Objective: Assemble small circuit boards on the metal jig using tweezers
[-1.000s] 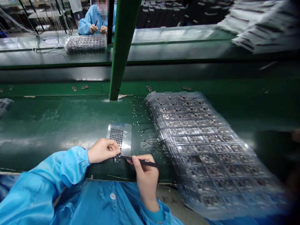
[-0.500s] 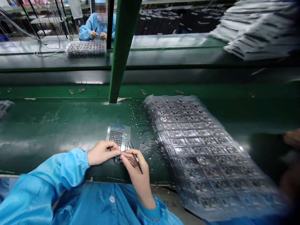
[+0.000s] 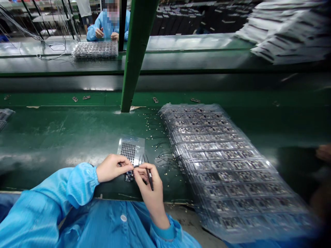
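My left hand [image 3: 111, 168] is closed in a pinch on a small dark circuit board [image 3: 128, 177] resting at the near edge of the green bench [image 3: 64, 137]. My right hand [image 3: 149, 184] meets it fingertip to fingertip and holds black tweezers [image 3: 148, 172], their tips pointing away from me. Just beyond the hands lies a shiny foil sheet with a grid of small dark squares [image 3: 130, 150]. Loose thin black wires [image 3: 162, 155] are scattered to its right.
A tall stack of clear blister trays holding small boards [image 3: 222, 162] fills the right side of the bench. A green post [image 3: 136, 55] rises behind. Across the conveyor a person in a blue coat [image 3: 103, 26] works at another tray stack [image 3: 95, 49]. More tray stacks [image 3: 287, 31] sit far right.
My right hand moved left to meet my left hand at the small board, and the tweezers swung from lying sideways to pointing away from me.
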`<state>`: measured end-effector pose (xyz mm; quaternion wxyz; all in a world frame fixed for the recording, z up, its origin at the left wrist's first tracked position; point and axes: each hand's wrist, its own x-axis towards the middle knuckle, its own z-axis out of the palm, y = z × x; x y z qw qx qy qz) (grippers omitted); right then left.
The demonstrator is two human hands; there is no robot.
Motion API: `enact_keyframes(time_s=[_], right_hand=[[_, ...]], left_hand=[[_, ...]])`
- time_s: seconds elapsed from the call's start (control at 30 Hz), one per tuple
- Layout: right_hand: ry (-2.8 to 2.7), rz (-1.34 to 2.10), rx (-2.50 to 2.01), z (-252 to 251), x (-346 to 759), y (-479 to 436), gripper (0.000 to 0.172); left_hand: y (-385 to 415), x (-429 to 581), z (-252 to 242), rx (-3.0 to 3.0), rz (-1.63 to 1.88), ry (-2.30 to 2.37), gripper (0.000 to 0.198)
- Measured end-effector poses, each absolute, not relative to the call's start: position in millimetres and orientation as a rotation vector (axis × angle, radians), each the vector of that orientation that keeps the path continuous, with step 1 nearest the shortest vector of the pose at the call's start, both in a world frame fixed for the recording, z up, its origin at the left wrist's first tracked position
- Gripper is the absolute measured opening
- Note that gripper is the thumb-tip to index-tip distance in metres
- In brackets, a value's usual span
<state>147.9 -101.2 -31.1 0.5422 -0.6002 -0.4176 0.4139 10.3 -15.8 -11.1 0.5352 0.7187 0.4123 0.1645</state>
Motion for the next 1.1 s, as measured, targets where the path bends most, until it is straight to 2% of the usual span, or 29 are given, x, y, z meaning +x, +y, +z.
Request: enact_keyframes(time_s=[0.33,0.57,0.83,1.1], right_hand=[[-1.032,0.942,-1.456,-39.4,147.7,-103.3,0.014],[-1.07,0.926,-1.486,-48.8,150.2,-105.4,0.022],[-1.081,0.85,-1.536,-43.7,148.2,-104.4,0.02],[-0.961,0.887,-1.528,-39.8,142.8,-105.4,0.021]], left_hand=[[-17.9,10.2,-18.6,1.774,0.428,0.949,0.014],[-20.3,12.7,-18.2,1.81,0.431,1.001,0.012],[-23.1,12.4,-17.9,1.873,0.462,0.941,0.009],[-26.0,13.3,-18.3,1.813,0.463,0.983,0.02]])
